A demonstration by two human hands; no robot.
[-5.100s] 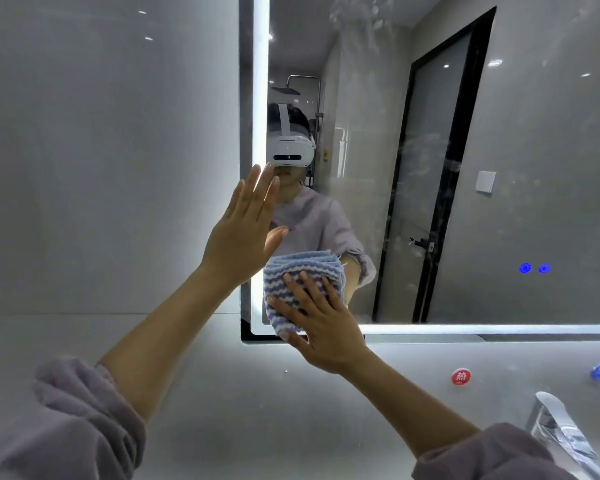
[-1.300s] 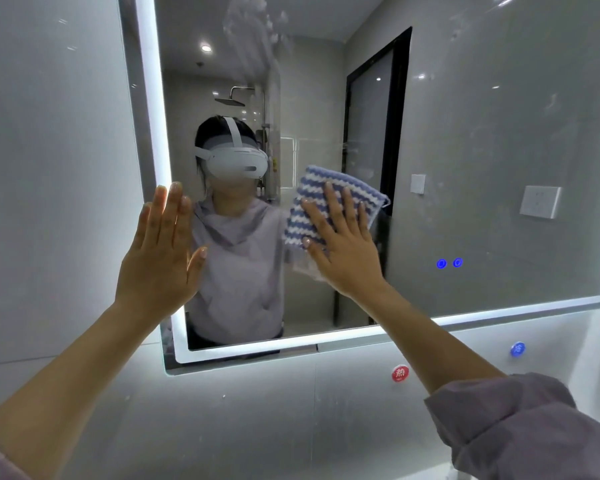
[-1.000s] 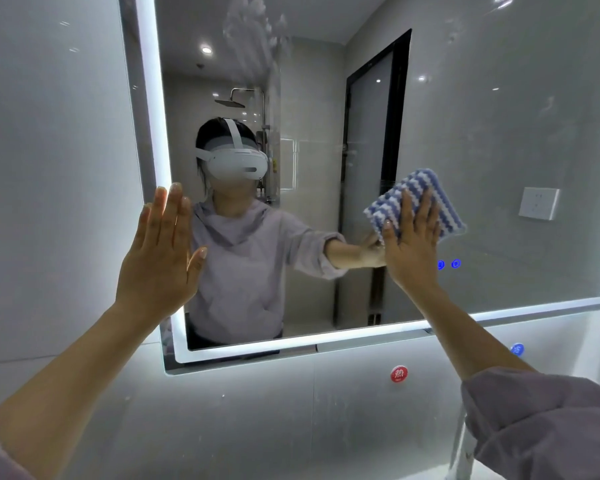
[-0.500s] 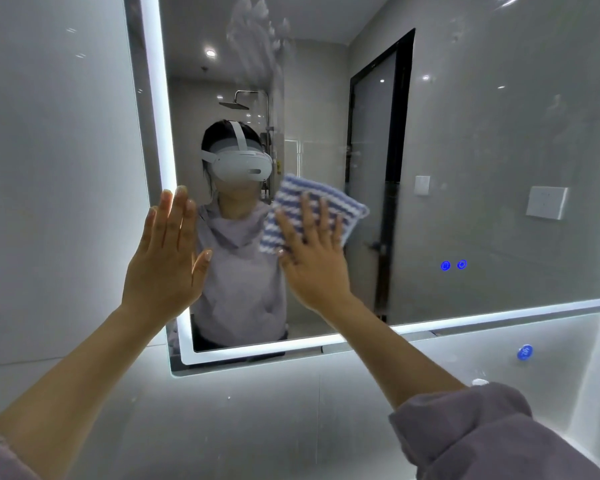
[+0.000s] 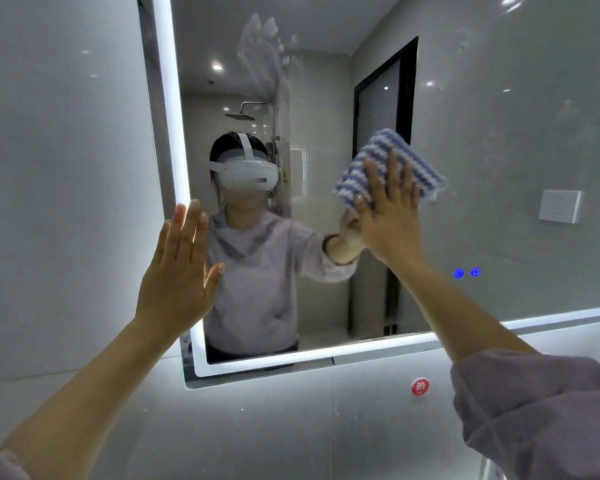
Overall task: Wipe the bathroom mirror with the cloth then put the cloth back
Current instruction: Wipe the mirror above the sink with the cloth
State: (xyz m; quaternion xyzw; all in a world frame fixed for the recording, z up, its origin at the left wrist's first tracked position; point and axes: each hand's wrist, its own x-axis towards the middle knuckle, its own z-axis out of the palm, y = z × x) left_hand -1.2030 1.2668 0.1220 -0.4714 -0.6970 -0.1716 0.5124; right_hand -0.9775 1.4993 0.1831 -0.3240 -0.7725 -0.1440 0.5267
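Grey bathroom tiles surround the lit mirror (image 5: 499, 133), which fills the upper right of the frame. At centre right, the right hand (image 5: 390, 216) lies flat, fingers spread, pressing the striped cloth (image 5: 388, 164) against the glass; the cloth's long axis tilts down toward the right. The left hand (image 5: 179, 271), open and empty, is raised at the mirror's left edge. A hazy smear (image 5: 264, 53) sits up and left of the cloth, likely the next stroke's target.

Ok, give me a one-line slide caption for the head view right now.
Right hand presses the striped cloth flat against the lit mirror; left hand open at its left edge.
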